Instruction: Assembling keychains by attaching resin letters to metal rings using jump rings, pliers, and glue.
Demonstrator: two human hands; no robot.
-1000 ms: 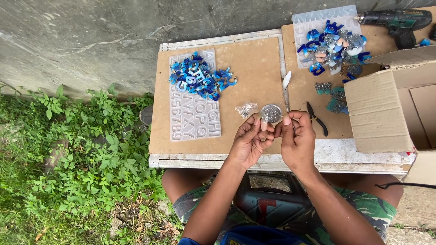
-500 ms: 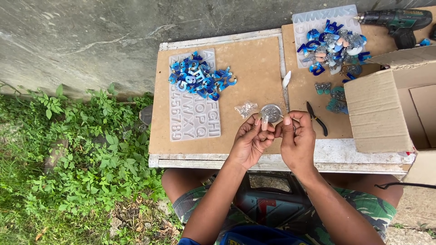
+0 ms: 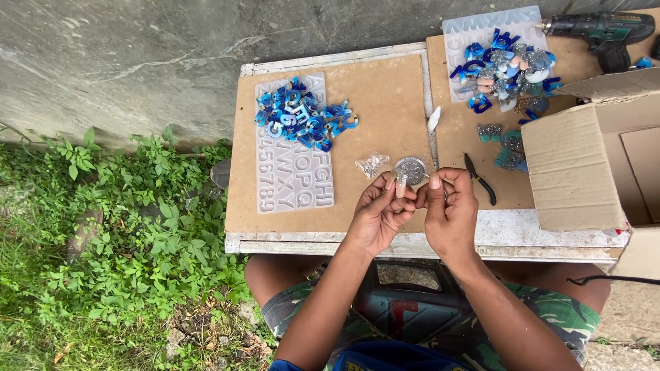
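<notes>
- The left hand and right hand meet over the near edge of the board, fingertips pinched together on a small pale piece.
- Just beyond the fingertips, a round silver disc lies on the board, with black pliers to its right.
- Farther off, blue letters are heaped on a clear letter mould.
- A cardboard box stands at the right.

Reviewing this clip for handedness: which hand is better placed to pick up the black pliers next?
Right, probably. The right hand sits just beside the black pliers, nothing between them. The left hand is farther off, with the right hand in its way. Both hands meet over a small item.
</notes>
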